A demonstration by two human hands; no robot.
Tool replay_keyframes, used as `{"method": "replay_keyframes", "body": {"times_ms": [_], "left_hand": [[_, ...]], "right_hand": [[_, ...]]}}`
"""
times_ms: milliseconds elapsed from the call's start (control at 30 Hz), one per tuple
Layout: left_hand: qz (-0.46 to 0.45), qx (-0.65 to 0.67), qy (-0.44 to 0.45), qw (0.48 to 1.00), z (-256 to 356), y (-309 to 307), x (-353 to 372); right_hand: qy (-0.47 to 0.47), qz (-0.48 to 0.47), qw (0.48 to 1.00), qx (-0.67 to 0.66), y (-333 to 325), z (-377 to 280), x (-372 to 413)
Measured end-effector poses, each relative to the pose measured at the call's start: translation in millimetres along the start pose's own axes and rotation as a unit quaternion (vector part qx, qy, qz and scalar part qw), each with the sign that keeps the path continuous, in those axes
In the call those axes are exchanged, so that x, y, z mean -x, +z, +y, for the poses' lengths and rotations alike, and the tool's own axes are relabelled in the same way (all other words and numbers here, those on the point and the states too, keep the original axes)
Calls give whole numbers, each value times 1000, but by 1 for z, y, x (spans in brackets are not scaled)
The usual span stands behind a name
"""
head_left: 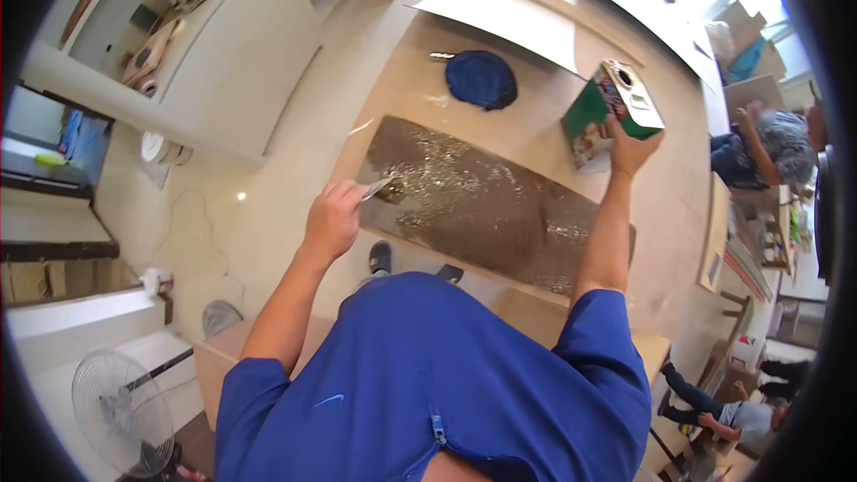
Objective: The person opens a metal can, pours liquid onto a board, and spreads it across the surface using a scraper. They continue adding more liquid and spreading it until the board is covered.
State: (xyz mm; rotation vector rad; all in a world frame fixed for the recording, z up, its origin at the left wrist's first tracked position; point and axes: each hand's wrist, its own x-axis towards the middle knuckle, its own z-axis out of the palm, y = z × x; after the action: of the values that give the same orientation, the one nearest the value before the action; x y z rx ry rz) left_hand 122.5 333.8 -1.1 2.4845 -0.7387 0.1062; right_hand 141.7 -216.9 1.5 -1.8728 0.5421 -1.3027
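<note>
My left hand (334, 216) is closed around a thin flat scraper (378, 187), its blade over the left end of a dark brown board (500, 236). Glossy wet streaks and blobs are spread over much of that board, thickest toward its left half. At the right, my right hand (632, 145) grips a green rectangular metal can (582, 114) by its near side. The can has a pale top with a round dark opening, and it leans slightly. Whether its base rests on the table cannot be seen clearly.
A round dark blue cloth item (482, 80) lies on the wooden table (402, 71) beyond the board. Behind it is a curved white sheet (500, 18). A standing fan (123, 412) is at lower left. Other people (777, 147) are at the right, away from the table.
</note>
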Motion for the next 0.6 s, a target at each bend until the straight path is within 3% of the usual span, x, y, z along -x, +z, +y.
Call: {"method": "replay_keyframes", "body": {"times_ms": [200, 267, 300, 367, 433, 467, 533, 600], "left_hand": [[-43, -55, -27, 997, 3, 17, -21], [-76, -96, -22, 992, 5, 19, -30], [-85, -98, -19, 991, 4, 19, -31], [-98, -99, -13, 990, -2, 20, -35], [-81, -74, 0, 994, -6, 16, -37], [-77, -61, 8, 995, -7, 12, -36], [-96, -43, 19, 994, -4, 3, -39], [-108, -33, 34, 993, -10, -3, -38]], "right_hand": [[58, -59, 993, -80, -30, 10, 19], [84, -44, 994, 47, -48, 23, 45], [85, -22, 976, 197, -55, 35, 65], [107, -1, 953, 282, -67, 7, 103], [203, -69, 970, 116, -62, -69, 149], [254, -150, 955, 33, -63, -82, 173], [381, -250, 883, -107, -64, -111, 217], [395, -339, 844, -127, -73, -131, 247]]}}
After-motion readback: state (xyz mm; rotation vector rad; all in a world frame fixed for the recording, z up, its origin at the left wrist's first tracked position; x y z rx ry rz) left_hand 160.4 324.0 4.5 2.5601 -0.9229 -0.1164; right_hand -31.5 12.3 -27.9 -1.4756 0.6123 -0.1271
